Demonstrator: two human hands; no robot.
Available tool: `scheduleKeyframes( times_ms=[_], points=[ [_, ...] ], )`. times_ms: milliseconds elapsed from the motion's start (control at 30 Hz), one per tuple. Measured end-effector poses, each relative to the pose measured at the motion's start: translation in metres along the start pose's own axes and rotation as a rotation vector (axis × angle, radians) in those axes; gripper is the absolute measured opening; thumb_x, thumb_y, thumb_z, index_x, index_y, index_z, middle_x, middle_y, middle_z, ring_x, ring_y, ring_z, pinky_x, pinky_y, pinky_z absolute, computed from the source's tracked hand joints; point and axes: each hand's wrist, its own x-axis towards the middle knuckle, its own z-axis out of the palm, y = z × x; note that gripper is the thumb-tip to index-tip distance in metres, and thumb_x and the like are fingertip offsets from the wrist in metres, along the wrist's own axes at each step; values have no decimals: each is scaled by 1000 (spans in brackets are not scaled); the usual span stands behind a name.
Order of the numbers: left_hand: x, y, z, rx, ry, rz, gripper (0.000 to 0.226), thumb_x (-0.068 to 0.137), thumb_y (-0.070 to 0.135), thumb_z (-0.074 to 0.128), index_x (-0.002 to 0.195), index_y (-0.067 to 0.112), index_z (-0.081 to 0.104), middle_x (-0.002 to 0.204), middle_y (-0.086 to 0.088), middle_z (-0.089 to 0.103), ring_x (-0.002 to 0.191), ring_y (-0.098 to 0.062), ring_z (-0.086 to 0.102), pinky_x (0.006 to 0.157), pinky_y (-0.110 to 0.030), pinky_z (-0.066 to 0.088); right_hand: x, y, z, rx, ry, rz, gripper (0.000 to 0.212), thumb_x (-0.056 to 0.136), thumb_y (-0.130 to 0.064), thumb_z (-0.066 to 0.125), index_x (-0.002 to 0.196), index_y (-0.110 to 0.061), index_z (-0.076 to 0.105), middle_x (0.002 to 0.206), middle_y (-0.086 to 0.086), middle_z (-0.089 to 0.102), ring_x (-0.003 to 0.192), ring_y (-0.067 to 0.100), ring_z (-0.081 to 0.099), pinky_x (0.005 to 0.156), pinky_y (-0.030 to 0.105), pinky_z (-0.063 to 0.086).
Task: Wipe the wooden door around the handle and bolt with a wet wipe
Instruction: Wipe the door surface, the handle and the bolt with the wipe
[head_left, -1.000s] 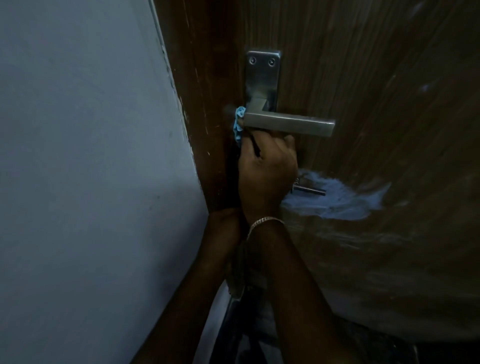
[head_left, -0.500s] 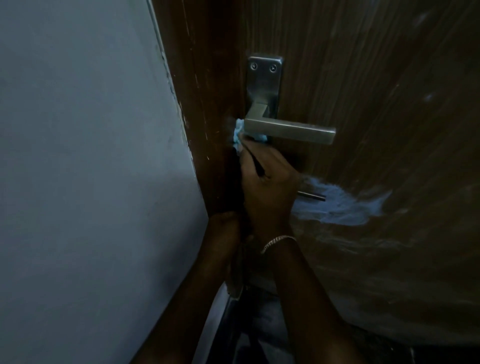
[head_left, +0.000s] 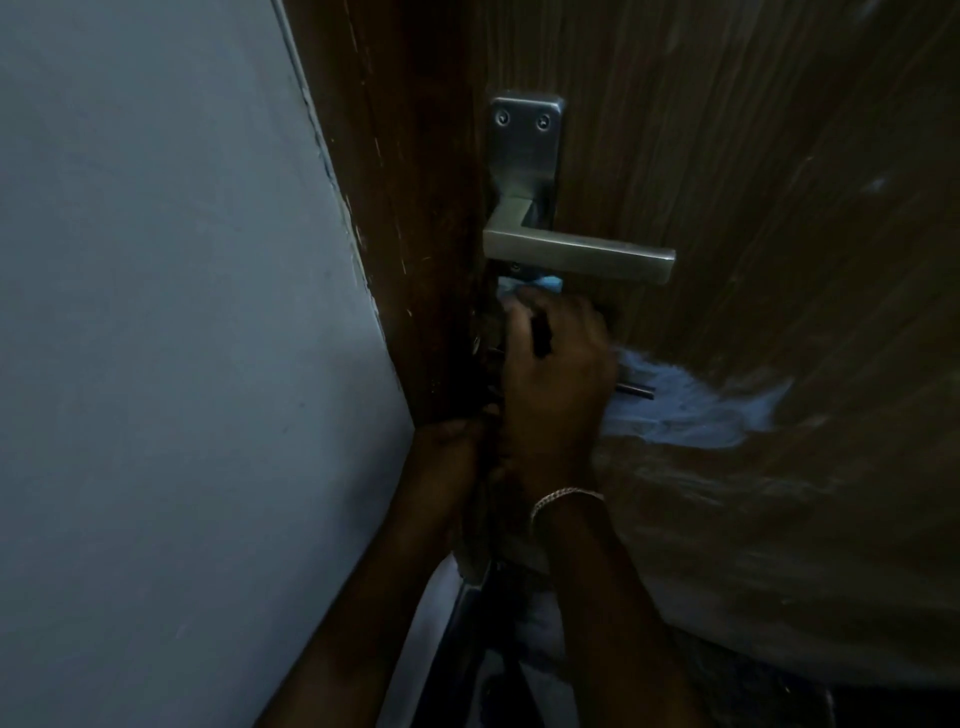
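Gripping the blue wet wipe (head_left: 540, 285) in the right hand (head_left: 556, 384), pressing it on the wooden door (head_left: 727, 156) just under the handle (head_left: 576, 254), above the bolt (head_left: 636, 389). Resting the left hand (head_left: 447, 452) at its left edge, lower down; grip impossible to tell.

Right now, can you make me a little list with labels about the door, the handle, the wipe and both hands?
Door: dark brown wooden door, with a pale bluish smear below the handle.
Handle: silver metal lever handle, pointing right.
Wipe: pale blue wet wipe, bunched just under the handle, against the door.
Right hand: holds the wipe at its fingertips; chain bracelet on the wrist.
Left hand: lower down at the door's edge; too dark to see its grip.
Bolt: thin metal bolt, poking out beside the right hand.
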Motion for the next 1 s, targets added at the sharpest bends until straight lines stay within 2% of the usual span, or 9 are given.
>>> scheduleKeyframes(
  times_ms=[133,267,367,467,533,633,733,867,1000],
  points=[
    [1,1,3,-78,-1,-27,32,96,27,59,101,-3,71,93,-16,73,78,-22,68,68,-26,54,14,10,-24,-40,30,84,27,96,-17,67,119,-2,64,111,10,71,103,18,69,86,35,59],
    [2,-1,4,-73,-3,-65,29,95,31,59,92,5,71,81,-9,73,70,-16,70,67,-25,54,12,26,-53,-36,88,42,13,95,-11,68,103,-2,64,98,6,70,88,14,69,72,37,59],
    [3,0,6,-59,3,-65,28,95,32,60,92,6,71,80,-7,74,70,-15,71,65,-23,55,12,30,-49,-77,94,-65,5,94,-2,65,98,-1,69,94,10,69,86,15,64,77,32,56],
    [-2,2,9,-78,-8,-53,22,96,27,60,87,12,74,79,-3,77,68,-12,72,65,-22,56,13,18,-23,-181,-103,-193,14,92,-2,65,104,-2,71,102,13,71,96,23,65,87,36,54],
    [-7,4,13,-77,-26,-40,21,96,24,60,83,15,74,78,-1,77,68,-10,72,66,-22,57,11,18,-19,-286,-212,-236,16,90,-4,66,104,-8,72,101,10,70,94,27,63,79,41,54],
    [-8,4,16,-47,-28,-58,23,96,30,60,89,12,72,80,-4,75,72,-15,71,70,-25,55,8,39,-47,-367,-190,-250,13,90,-6,65,98,-15,70,92,3,67,83,23,57,66,36,48],
    [-6,6,15,-47,-21,-64,25,95,31,60,90,9,70,83,-9,74,77,-19,71,72,-26,55,4,73,-94,-321,-37,-99,6,95,-15,66,99,-19,64,93,-2,67,82,16,61,70,32,51],
    [-4,6,14,-42,-4,-58,26,95,31,61,92,7,71,84,-10,74,76,-18,71,70,-24,55,-15,92,-122,-232,120,220,19,91,-20,73,107,-19,62,94,-10,68,81,4,67,72,34,59],
    [-4,7,17,-30,-6,-64,29,94,32,61,97,4,71,87,-11,74,76,-18,72,69,-24,56,-6,75,-106,-128,138,177,8,92,-12,72,99,-10,71,94,1,73,84,12,70,75,40,60]
  ],
)
